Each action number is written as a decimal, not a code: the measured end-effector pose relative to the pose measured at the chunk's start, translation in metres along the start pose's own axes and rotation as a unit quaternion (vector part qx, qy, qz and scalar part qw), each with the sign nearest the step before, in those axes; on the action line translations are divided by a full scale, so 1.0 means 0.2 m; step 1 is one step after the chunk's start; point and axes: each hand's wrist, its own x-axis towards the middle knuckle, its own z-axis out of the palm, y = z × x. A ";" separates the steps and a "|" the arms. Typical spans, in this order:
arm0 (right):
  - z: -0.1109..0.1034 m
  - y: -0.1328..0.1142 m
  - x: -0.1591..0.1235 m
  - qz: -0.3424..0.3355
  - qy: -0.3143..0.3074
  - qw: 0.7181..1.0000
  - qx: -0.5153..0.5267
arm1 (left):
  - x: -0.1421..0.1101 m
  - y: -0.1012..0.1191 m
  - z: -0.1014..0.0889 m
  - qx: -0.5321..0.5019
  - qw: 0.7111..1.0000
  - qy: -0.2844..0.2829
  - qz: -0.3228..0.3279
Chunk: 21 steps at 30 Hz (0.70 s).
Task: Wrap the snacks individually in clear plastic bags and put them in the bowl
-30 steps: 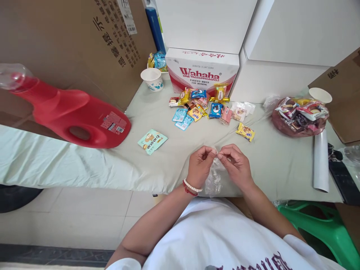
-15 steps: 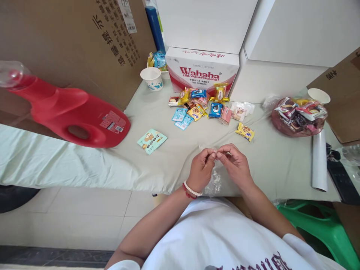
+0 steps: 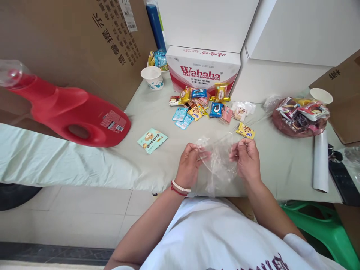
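Note:
A thin clear plastic bag [image 3: 221, 161] is stretched between my two hands near the table's front edge, its mouth spread apart. My left hand [image 3: 191, 163] pinches one side of it, and some fingertips show through the film. On the opposite side, my right hand [image 3: 247, 155] is closed on the bag's edge between thumb and fingers. Just beyond my right hand lies a yellow snack packet [image 3: 245, 130]. To the left of my left hand rests a pale green packet [image 3: 152, 140]. Several small wrapped snacks [image 3: 197, 112] are heaped farther back on the cloth.
A big red jug [image 3: 81, 112] occupies the left side. Behind the snacks is a Wahaba-style water carton [image 3: 202, 69], with a paper cup [image 3: 153, 79] on its left. A snack-filled reddish bowl [image 3: 292, 131], a white roll [image 3: 320, 161] and a green stool [image 3: 320, 228] are to the right.
My hands have moved apart, the left one leftward and the right one rightward. The clear bag, crumpled below them before, is now spread between them.

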 end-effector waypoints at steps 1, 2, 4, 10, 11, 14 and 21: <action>-0.01 0.01 0.04 0.000 0.007 1.000 -0.028 | 0.02 0.00 -0.02 -0.006 0.999 0.026 -0.020; -0.03 0.02 0.08 0.002 0.007 0.998 -0.056 | 0.05 0.00 -0.05 0.011 0.998 0.054 -0.028; -0.06 0.04 0.20 0.012 -0.006 0.994 -0.106 | 0.15 -0.01 -0.12 0.115 0.988 0.103 -0.023; -0.10 0.17 0.52 0.038 -0.001 0.978 -0.207 | 0.38 0.06 -0.32 0.355 0.900 0.243 0.072; -0.10 0.18 0.55 0.031 0.002 0.974 -0.224 | 0.37 0.07 -0.31 0.383 0.874 0.272 0.126; -0.08 0.22 0.57 -0.007 -0.018 0.958 -0.285 | 0.26 0.07 -0.22 0.516 0.764 0.212 0.325; -0.14 0.21 0.62 -0.087 -0.045 0.891 -0.443 | 0.15 -0.01 -0.26 0.679 0.613 -0.306 0.263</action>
